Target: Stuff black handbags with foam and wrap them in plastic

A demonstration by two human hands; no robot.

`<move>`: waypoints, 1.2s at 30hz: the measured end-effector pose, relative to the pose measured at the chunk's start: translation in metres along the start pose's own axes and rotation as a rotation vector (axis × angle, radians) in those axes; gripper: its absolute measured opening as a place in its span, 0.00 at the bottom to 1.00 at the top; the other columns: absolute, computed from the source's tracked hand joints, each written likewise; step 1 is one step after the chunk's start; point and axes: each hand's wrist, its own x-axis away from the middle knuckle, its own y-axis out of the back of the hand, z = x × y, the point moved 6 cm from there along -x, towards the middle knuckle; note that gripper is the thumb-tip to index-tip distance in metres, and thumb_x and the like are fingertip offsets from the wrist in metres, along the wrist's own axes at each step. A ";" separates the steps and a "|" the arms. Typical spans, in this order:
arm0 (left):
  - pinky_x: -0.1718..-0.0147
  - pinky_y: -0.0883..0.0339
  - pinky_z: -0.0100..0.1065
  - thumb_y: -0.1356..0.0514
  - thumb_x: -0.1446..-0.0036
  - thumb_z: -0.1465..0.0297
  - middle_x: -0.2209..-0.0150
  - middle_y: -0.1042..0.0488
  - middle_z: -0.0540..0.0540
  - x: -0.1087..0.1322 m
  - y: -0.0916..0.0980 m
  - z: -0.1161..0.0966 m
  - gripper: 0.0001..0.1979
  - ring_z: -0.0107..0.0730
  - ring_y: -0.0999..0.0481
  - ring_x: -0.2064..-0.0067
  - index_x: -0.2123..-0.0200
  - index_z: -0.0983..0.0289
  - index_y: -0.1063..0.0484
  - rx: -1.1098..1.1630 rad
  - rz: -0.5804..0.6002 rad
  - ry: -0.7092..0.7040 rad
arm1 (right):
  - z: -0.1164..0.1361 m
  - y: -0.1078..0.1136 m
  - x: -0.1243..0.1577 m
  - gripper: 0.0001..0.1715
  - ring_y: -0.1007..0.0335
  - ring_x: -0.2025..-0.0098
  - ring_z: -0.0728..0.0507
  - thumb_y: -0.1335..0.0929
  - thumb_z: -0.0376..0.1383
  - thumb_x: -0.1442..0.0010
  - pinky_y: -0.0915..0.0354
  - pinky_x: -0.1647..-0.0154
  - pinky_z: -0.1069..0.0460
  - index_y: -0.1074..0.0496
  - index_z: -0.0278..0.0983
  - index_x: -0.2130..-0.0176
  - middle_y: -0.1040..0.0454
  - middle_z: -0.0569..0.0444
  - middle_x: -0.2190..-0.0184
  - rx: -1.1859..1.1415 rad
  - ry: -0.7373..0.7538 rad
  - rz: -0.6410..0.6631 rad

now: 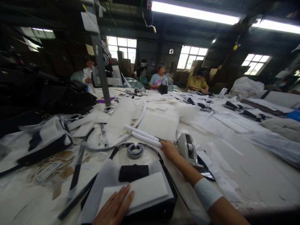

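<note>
My left hand (117,204) lies flat, fingers stretched, on a folded white foam sheet (150,189). Under that sheet is a black handbag (167,207) lying on the table, with white tissue (103,178) beside it. A small black pouch (133,172) and a coiled strap (135,151) in clear wrap rest just beyond the foam. My right hand (169,150) is stretched forward, its fingers closed at the near end of a white foam tube (146,139). A second white tube (140,132) lies alongside. Right of that hand stands a grey tape dispenser (186,147).
White foam sheets (157,123) are piled ahead. A wrapped black bag (47,147) and scattered tags (50,170) lie at left. A metal post (100,72) rises from the table. Several people work at the far side, one holding a black bag (163,89).
</note>
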 end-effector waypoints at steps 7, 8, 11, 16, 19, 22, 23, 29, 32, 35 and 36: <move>0.42 0.34 0.41 0.43 0.53 0.76 0.31 0.46 0.57 -0.016 0.023 -0.011 0.39 0.44 0.34 0.37 0.35 0.60 0.43 0.100 0.142 0.063 | 0.026 0.078 0.078 0.18 0.31 0.48 0.43 0.38 0.35 0.32 0.36 0.44 0.49 0.33 0.40 0.43 0.29 0.49 0.48 -0.111 0.135 -0.155; 0.43 0.33 0.43 0.41 0.50 0.72 0.31 0.46 0.59 -0.020 0.025 -0.013 0.37 0.46 0.34 0.37 0.35 0.61 0.42 0.103 0.161 0.054 | 0.031 0.089 0.099 0.19 0.31 0.48 0.42 0.37 0.35 0.32 0.36 0.45 0.49 0.33 0.42 0.43 0.29 0.49 0.49 -0.187 0.215 -0.207; 0.44 0.31 0.46 0.36 0.49 0.66 0.34 0.39 0.62 -0.029 0.021 -0.014 0.32 0.50 0.32 0.39 0.41 0.61 0.36 0.134 0.237 0.067 | 0.039 0.108 0.165 0.22 0.30 0.49 0.42 0.37 0.34 0.32 0.32 0.48 0.49 0.33 0.45 0.40 0.29 0.49 0.50 -0.320 0.372 -0.292; 0.47 0.30 0.47 0.38 0.48 0.76 0.42 0.29 0.62 -0.039 0.004 -0.007 0.23 0.50 0.26 0.44 0.47 0.62 0.29 0.194 0.472 0.100 | 0.037 0.090 0.250 0.26 0.28 0.51 0.42 0.39 0.29 0.34 0.27 0.53 0.50 0.33 0.46 0.40 0.28 0.47 0.51 -0.179 0.487 -0.256; 0.49 0.29 0.43 0.41 0.48 0.80 0.42 0.29 0.62 -0.049 0.010 0.000 0.28 0.47 0.25 0.45 0.43 0.62 0.33 0.236 0.531 0.089 | 0.033 0.071 0.277 0.28 0.28 0.52 0.41 0.41 0.26 0.36 0.27 0.54 0.49 0.30 0.43 0.42 0.27 0.46 0.53 -0.059 0.517 -0.236; 0.53 0.28 0.40 0.43 0.44 0.76 0.46 0.25 0.58 -0.061 0.018 0.008 0.26 0.44 0.22 0.50 0.41 0.60 0.36 0.285 0.579 0.067 | 0.035 0.057 0.287 0.27 0.28 0.54 0.40 0.42 0.24 0.36 0.27 0.54 0.46 0.30 0.40 0.42 0.25 0.46 0.56 0.001 0.533 -0.283; 0.54 0.28 0.39 0.43 0.42 0.74 0.47 0.23 0.56 -0.065 0.020 0.010 0.24 0.43 0.21 0.51 0.42 0.58 0.35 0.297 0.589 0.049 | 0.038 0.053 0.286 0.26 0.28 0.55 0.40 0.42 0.25 0.35 0.28 0.54 0.45 0.30 0.39 0.43 0.25 0.46 0.56 -0.005 0.538 -0.308; 0.54 0.29 0.37 0.42 0.40 0.70 0.50 0.22 0.55 -0.081 0.024 0.013 0.23 0.42 0.20 0.52 0.41 0.56 0.34 0.351 0.623 -0.040 | 0.080 0.028 0.265 0.14 0.28 0.58 0.41 0.38 0.29 0.32 0.31 0.55 0.46 0.26 0.37 0.52 0.21 0.49 0.60 -0.124 0.554 -0.553; 0.49 0.30 0.37 0.44 0.38 0.71 0.44 0.26 0.55 -0.083 0.032 0.007 0.27 0.40 0.24 0.46 0.37 0.55 0.39 0.376 0.625 -0.057 | 0.101 0.013 0.250 0.12 0.29 0.59 0.42 0.37 0.30 0.33 0.32 0.56 0.46 0.25 0.40 0.54 0.22 0.49 0.59 -0.127 0.497 -0.641; 0.45 0.33 0.39 0.46 0.36 0.70 0.39 0.31 0.54 -0.082 0.039 -0.001 0.27 0.39 0.28 0.41 0.34 0.53 0.44 0.383 0.623 -0.054 | 0.113 0.000 0.239 0.11 0.29 0.64 0.44 0.35 0.32 0.33 0.35 0.62 0.47 0.24 0.41 0.58 0.22 0.51 0.62 -0.114 0.446 -0.665; 0.45 0.33 0.40 0.46 0.36 0.68 0.39 0.32 0.56 -0.080 0.039 -0.003 0.27 0.40 0.29 0.41 0.34 0.52 0.44 0.370 0.623 -0.045 | 0.115 -0.004 0.238 0.11 0.29 0.66 0.44 0.36 0.32 0.33 0.35 0.64 0.48 0.23 0.41 0.58 0.22 0.52 0.62 -0.111 0.438 -0.669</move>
